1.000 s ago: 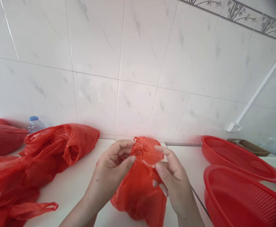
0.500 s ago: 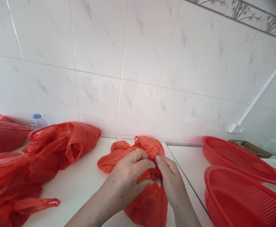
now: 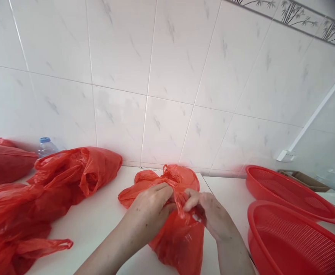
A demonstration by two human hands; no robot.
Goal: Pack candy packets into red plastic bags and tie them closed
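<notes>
A red plastic bag [image 3: 176,236] lies on the white counter [image 3: 98,225] in front of me. My left hand [image 3: 152,212] grips its gathered top from the left, fingers closed on the plastic. My right hand [image 3: 209,214] pinches the same twisted top from the right, thumb and fingers closed on the plastic. The two hands nearly touch above the bag. What is inside the bag is hidden.
Larger red plastic bags [image 3: 55,183] are heaped at the left, with a blue-capped clear bottle [image 3: 46,146] behind them. Two red plastic colander baskets [image 3: 293,233] stand at the right, the nearer at the counter's front edge. A white tiled wall [image 3: 167,76] rises behind.
Both hands have dropped from holding the bag's top up and open to gripping it closed and twisted low over the bag. A flap of bag spread left.
</notes>
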